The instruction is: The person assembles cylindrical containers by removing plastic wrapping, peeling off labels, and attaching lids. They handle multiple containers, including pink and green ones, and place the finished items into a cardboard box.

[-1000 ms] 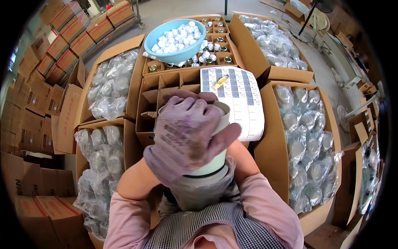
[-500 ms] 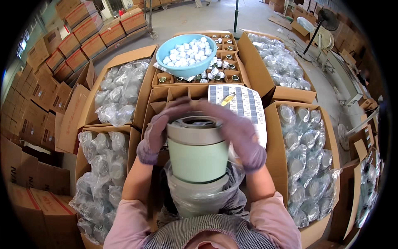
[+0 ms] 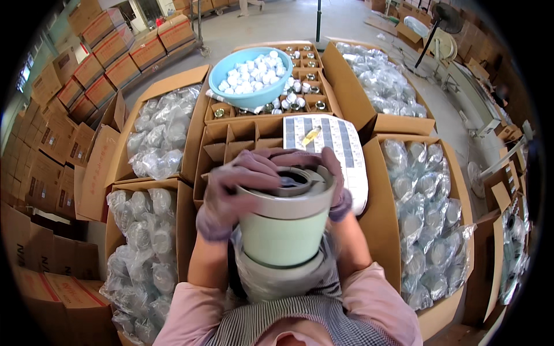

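Close to my body stands a pale green canister [image 3: 284,239] with a wide grey band around its top. Its top shows a dark round opening [image 3: 293,180] inside a ring. Clear plastic film [image 3: 277,282] surrounds a grey lower part beneath it. My left hand [image 3: 234,181], in a greyish-purple glove, curls over the left side of the rim, slightly blurred. Gloved alike, my right hand [image 3: 336,179] wraps the right and far side of the band. The fingers of both are bent against the canister.
A divided carton [image 3: 231,131] and a patterned sheet [image 3: 340,153] with a small yellow item [image 3: 311,135] lie beyond the canister. Behind them a blue basin [image 3: 251,98] holds white caps. Cartons of plastic-wrapped glassware [image 3: 427,213] flank me on both sides.
The canister has shifted slightly right and tilted, and my hands have turned around its rim. My left hand now lies more over the top; my right has moved farther round the far side.
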The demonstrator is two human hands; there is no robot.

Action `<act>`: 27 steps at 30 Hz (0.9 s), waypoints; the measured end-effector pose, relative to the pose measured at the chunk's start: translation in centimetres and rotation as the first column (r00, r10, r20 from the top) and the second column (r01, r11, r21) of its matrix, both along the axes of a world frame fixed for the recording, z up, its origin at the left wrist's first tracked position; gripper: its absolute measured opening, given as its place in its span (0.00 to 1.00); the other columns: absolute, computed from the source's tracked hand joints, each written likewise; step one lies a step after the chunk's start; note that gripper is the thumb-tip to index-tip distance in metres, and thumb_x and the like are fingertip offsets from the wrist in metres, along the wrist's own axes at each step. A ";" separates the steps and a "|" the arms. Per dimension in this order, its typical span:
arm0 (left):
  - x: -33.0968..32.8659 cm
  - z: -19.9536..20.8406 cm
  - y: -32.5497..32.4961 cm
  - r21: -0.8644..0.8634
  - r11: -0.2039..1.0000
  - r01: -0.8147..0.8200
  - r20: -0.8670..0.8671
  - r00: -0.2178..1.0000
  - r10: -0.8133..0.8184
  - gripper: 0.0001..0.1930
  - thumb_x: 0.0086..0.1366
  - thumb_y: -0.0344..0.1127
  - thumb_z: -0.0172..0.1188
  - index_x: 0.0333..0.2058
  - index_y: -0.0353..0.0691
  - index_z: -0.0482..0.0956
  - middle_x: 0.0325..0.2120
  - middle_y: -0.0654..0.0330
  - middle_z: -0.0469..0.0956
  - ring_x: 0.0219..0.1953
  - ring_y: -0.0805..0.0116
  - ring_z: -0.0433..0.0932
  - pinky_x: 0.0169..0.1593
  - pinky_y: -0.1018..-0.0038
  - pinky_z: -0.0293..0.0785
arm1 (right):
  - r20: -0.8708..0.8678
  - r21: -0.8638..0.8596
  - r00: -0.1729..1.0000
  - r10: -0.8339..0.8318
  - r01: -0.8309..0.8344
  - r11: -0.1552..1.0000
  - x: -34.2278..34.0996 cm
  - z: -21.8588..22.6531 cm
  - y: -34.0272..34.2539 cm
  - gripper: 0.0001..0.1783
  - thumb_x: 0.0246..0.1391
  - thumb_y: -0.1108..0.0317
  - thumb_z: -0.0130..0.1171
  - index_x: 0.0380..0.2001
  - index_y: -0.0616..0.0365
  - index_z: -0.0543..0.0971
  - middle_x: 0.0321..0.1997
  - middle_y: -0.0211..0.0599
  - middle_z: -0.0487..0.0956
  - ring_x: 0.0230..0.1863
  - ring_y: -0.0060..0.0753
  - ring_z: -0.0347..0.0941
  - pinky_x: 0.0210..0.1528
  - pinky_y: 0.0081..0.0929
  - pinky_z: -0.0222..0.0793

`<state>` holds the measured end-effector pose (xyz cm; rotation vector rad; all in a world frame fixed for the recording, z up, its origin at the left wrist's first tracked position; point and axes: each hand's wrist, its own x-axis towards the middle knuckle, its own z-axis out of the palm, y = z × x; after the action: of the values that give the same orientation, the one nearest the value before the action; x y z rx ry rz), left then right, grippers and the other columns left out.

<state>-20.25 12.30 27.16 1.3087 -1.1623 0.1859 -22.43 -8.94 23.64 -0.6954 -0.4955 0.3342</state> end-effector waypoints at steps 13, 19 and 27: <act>-1.0 -1.0 3.1 0.153 0.978 -0.144 -0.042 0.987 0.152 0.18 0.61 0.42 0.55 0.40 0.32 0.84 0.46 0.52 0.80 0.50 0.56 0.76 0.56 0.63 0.69 | 0.729 -0.244 0.649 -0.216 0.542 0.804 1.6 0.1 1.1 0.27 0.63 0.55 0.44 0.39 0.72 0.82 0.47 0.55 0.82 0.50 0.54 0.78 0.59 0.40 0.69; 3.6 -9.0 0.4 -0.648 0.710 0.276 -0.228 0.819 -0.526 0.19 0.66 0.49 0.52 0.31 0.39 0.82 0.42 0.50 0.79 0.52 0.57 0.73 0.63 0.58 0.61 | 0.826 -0.507 0.564 0.012 0.733 0.453 -1.8 7.0 2.3 0.16 0.55 0.67 0.53 0.41 0.64 0.84 0.51 0.50 0.80 0.54 0.47 0.76 0.59 0.38 0.70; -3.9 2.4 2.4 0.235 0.933 -0.274 -0.127 0.943 0.309 0.20 0.49 0.34 0.70 0.42 0.32 0.84 0.44 0.52 0.82 0.51 0.55 0.77 0.57 0.63 0.70 | 0.619 -0.282 0.773 -0.141 0.387 0.878 1.4 1.1 0.7 0.26 0.57 0.54 0.53 0.40 0.70 0.82 0.51 0.56 0.80 0.56 0.54 0.75 0.62 0.44 0.66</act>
<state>-24.12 14.74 29.56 1.6565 -0.8617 0.1698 -21.06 -8.23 24.71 -1.2717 -0.9171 -0.0767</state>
